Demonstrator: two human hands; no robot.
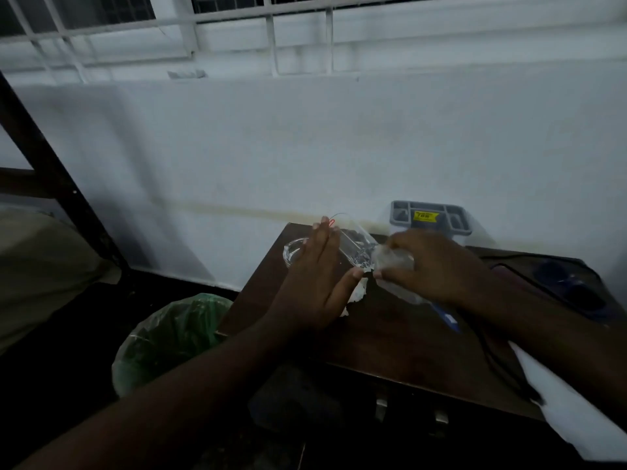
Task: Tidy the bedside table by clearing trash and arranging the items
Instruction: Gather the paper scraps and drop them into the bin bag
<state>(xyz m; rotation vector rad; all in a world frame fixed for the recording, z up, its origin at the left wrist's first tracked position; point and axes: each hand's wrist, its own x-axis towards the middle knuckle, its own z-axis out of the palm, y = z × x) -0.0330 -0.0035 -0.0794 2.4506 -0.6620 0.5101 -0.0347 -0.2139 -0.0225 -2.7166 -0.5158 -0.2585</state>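
On the dark wooden bedside table [380, 337] my left hand [315, 283] lies flat with fingers spread over a crumpled white tissue [358, 293], next to a clear plastic wrapper [356, 245]. My right hand [431, 266] is closed on a crinkled clear plastic bag [395, 266] just right of the left thumb. A glass ashtray [295, 251] sits at the table's far left corner, partly hidden by my left fingers. A blue pen [448, 317] lies under my right wrist.
A bin lined with a green bag [169, 337] stands on the floor left of the table. A grey plastic container with a yellow label [431, 217] is against the wall. A dark cable [502, 368] and a blue object [570, 283] lie at the right.
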